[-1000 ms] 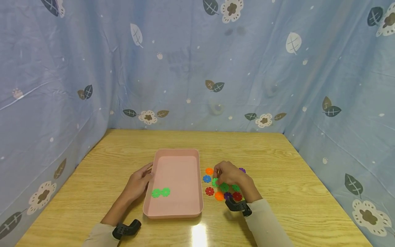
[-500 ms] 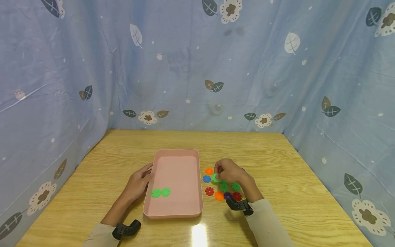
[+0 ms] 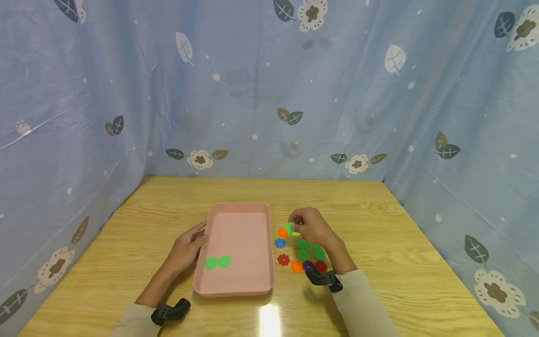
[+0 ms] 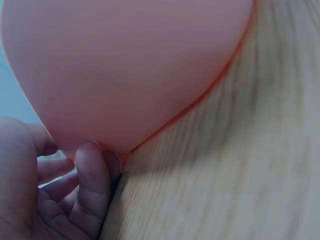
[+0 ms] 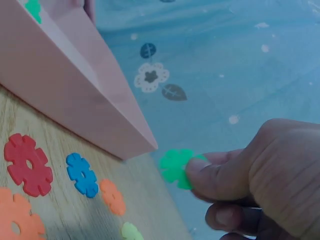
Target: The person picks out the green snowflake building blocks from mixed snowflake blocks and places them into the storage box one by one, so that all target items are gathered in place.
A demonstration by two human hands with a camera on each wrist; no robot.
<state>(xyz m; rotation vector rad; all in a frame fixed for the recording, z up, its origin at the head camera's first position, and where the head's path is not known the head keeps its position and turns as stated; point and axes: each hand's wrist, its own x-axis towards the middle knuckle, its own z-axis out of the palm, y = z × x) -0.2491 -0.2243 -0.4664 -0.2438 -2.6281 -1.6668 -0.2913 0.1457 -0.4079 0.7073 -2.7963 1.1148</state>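
My right hand [image 3: 312, 226] pinches a bright green snowflake disc [image 5: 176, 167] between thumb and finger, above the loose discs on the table. The disc is lifted clear of the tabletop, with notches round its edge. My left hand [image 3: 185, 250] holds the left side of a shallow pink tray [image 3: 233, 294]. In the left wrist view its curled fingers [image 4: 92, 185] touch the tray's wall. Two joined light green discs [image 3: 217, 262] lie inside the tray, toward its near left.
Right of the tray lie a blue disc [image 3: 280, 243], red disc [image 3: 283, 260], orange disc [image 3: 296, 266] and several other discs, including dark green ones [image 3: 303, 254]. Some are partly hidden by my right hand and wrist strap. A patterned blue curtain [image 3: 252, 93] surrounds the wooden table [image 3: 379, 262].
My right hand has lifted the light green disc off the table and moved it slightly away from me, uncovering more discs. My left hand stays at the tray's side.
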